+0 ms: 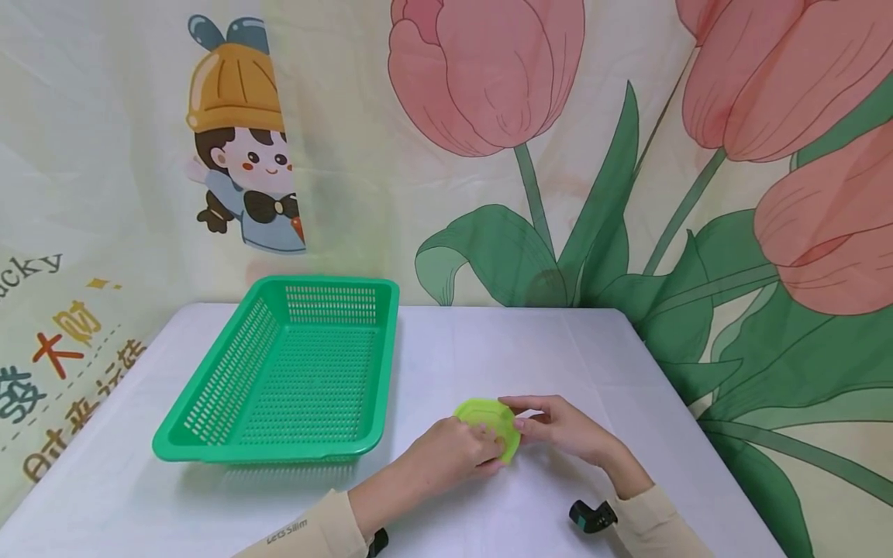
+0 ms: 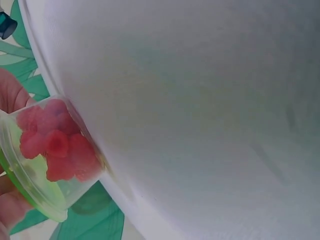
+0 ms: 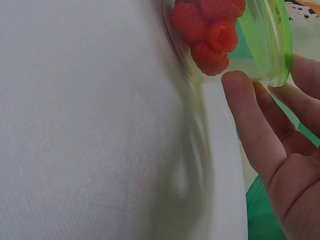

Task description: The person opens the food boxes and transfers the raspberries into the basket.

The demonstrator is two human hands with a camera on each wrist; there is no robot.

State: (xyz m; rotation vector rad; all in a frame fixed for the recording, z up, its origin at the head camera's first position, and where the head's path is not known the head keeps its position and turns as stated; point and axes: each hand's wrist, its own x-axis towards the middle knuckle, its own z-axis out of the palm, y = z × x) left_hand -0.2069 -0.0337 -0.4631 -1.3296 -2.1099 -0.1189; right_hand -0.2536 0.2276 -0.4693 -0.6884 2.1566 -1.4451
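Note:
A small clear plastic tub (image 2: 75, 185) of red raspberries (image 3: 220, 37) stands on the white tabletop, with a lime-green lid (image 1: 481, 415) on top. From the front left, my left hand (image 1: 449, 457) holds the tub, its bent fingers over the lid and its thumb by the near edge. My right hand (image 1: 568, 430) grips the tub from the right. In the right wrist view its thumb (image 3: 240, 95) lies along the clear side and other fingers meet the lid's rim. The head view hides the berries beneath the lid and my left hand.
A green perforated plastic basket (image 1: 387, 372) stands on the left of the white-covered table (image 1: 530, 349). Behind the table hangs a printed cloth (image 1: 349, 155) with tulips and a cartoon figure. Black devices, such as this one (image 1: 593, 516), sit at my wrists.

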